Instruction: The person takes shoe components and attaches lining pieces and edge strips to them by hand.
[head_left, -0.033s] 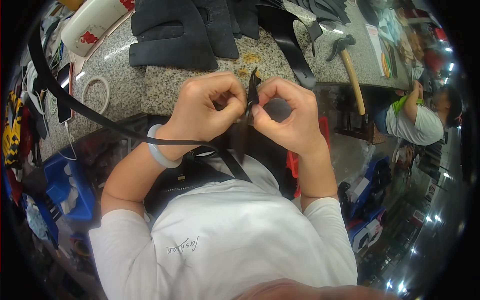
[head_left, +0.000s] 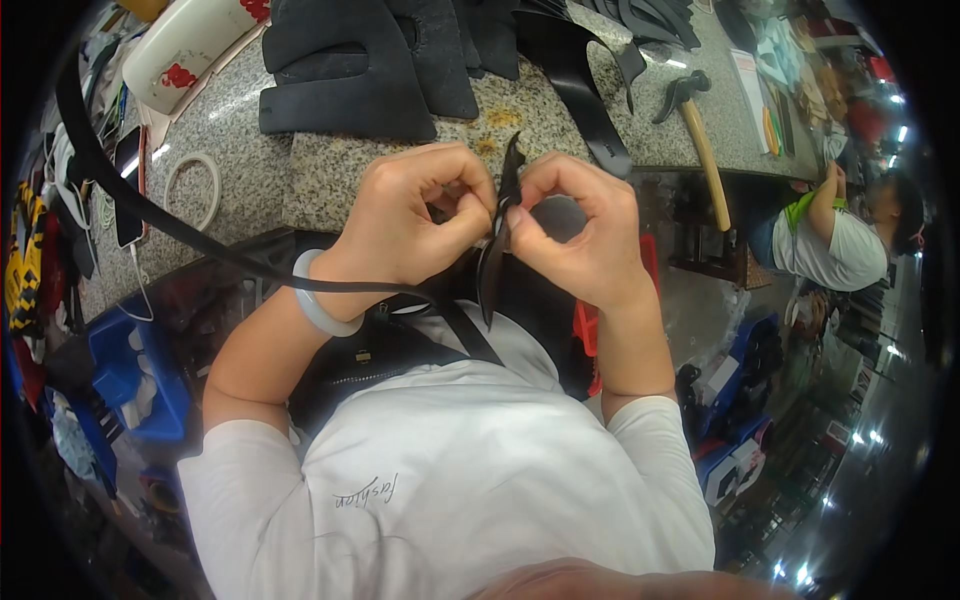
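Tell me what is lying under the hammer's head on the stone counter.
The hammer lies on the speckled counter; its dark head rests on bare stone, beside a black strap piece. Whether anything thin sits beneath the head is covered and cannot be seen.

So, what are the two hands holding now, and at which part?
Both the left hand and the right hand pinch one thin black leather piece near its upper end, fingertips on either side; its lower end hangs free.
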